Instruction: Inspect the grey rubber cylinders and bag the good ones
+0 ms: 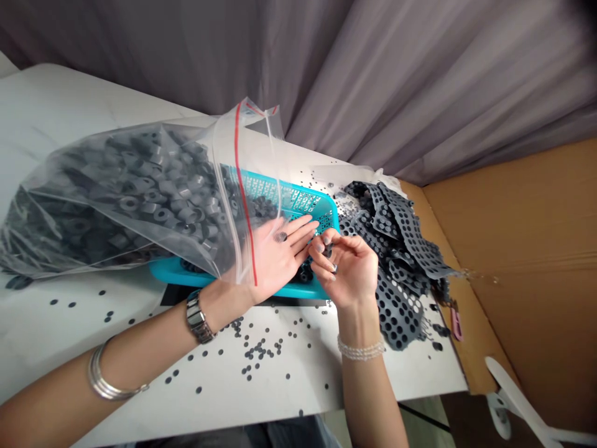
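Observation:
My left hand lies palm up with its fingers stretched out, partly behind the clear mouth of a zip bag. A small dark disc shows at the base of its fingers. The bag is full of grey ring-shaped rubber pieces with holes. Just right of the left fingertips, my right hand is closed, its fingers curled round a small dark grey rubber piece. Under the bag and hands stands a turquoise basket with more dark pieces in it.
Perforated dark rubber sheets lie heaped to the right. Many small dark discs are scattered over the white table. A cardboard panel stands at the right, with a pink clip-like object near it. A grey curtain hangs behind.

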### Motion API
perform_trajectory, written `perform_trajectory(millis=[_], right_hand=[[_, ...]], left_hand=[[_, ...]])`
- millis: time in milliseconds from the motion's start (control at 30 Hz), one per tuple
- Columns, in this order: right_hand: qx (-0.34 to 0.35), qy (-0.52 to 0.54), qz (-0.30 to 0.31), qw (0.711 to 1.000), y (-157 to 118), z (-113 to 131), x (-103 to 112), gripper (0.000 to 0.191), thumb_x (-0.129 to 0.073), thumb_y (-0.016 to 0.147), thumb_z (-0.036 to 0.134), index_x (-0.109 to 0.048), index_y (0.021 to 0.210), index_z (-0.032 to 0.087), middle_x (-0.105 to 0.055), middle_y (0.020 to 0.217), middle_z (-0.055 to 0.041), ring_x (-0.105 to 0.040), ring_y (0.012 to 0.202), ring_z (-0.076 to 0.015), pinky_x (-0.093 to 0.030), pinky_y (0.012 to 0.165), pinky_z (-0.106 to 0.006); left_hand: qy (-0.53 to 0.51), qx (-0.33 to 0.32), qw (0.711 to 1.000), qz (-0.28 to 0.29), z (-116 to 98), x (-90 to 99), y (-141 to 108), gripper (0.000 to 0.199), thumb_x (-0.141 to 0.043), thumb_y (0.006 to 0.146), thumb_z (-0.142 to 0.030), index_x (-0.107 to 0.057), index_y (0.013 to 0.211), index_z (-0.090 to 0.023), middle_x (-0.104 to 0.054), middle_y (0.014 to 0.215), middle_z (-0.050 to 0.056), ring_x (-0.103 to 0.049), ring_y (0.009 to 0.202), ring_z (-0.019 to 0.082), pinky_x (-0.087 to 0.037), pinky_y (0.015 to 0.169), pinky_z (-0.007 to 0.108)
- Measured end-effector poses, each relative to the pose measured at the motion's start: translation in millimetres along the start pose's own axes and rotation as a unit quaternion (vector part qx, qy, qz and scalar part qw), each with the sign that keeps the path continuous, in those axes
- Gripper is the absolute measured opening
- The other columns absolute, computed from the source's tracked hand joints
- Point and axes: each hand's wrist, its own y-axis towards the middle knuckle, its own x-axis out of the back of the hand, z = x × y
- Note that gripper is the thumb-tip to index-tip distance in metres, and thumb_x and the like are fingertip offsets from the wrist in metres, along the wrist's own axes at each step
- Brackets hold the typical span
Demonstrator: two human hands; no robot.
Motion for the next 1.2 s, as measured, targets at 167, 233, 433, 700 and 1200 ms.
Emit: perform_trajectory(millis=[167,233,433,700,1200], right_hand=[[0.070,-0.168,-0.070,0.981,1,-12,-8,0.027,-0.058,0.082,0.042,-0.054,0.066,0.019,-0.043,0.056,0.0051,-0.024,0.040,-0.0055,-0.014,0.039,-0.022],[0.121,-0.267,-0.089,0.952,0,-18,-13,0.020,-0.068,0.078,0.038,-0.061,0.074,0.020,-0.043,0.055,0.0061,-0.027,0.044,-0.0065,-0.021,0.041,-0.023],[0.208,-0.457,-0.100,0.859,-2,-22,-20,0.015,-0.066,0.080,0.026,-0.069,0.094,0.021,-0.060,0.072,0.0003,-0.051,0.066,-0.0142,-0.043,0.068,-0.029],[0.211,-0.473,-0.125,0.846,-2,-13,-6,0.018,-0.055,0.088,0.028,-0.068,0.097,0.021,-0.066,0.083,-0.0031,-0.056,0.071,-0.0148,-0.043,0.066,-0.028],[0.184,-0.539,-0.057,0.820,-2,-11,1,0.017,-0.063,0.083,0.029,-0.070,0.095,0.019,-0.053,0.066,0.0030,-0.042,0.057,-0.0097,-0.035,0.057,-0.025]], left_hand=[[0.001,0.002,1.000,-0.008,0,3.0,2,0.046,-0.040,0.092,-0.026,-0.050,0.131,-0.003,-0.067,0.114,0.016,-0.063,0.109,0.019,-0.048,0.095,0.027],[0.001,0.004,1.000,-0.012,0,2.0,3,0.040,-0.040,0.092,-0.022,-0.054,0.126,-0.006,-0.070,0.095,0.011,-0.067,0.091,0.016,-0.052,0.084,0.025],[-0.006,0.009,1.000,-0.007,2,-2.9,4,0.030,-0.037,0.094,-0.020,-0.059,0.111,-0.008,-0.064,0.077,0.005,-0.062,0.073,0.014,-0.052,0.074,0.024],[-0.016,0.004,0.999,0.034,3,3.7,6,0.025,-0.036,0.094,-0.020,-0.058,0.100,-0.008,-0.060,0.081,0.007,-0.055,0.065,0.010,-0.051,0.075,0.023],[0.039,-0.007,0.999,-0.034,2,-3.8,2,0.051,-0.035,0.095,-0.033,-0.042,0.137,-0.005,-0.061,0.126,0.017,-0.061,0.108,0.018,-0.046,0.095,0.026]])
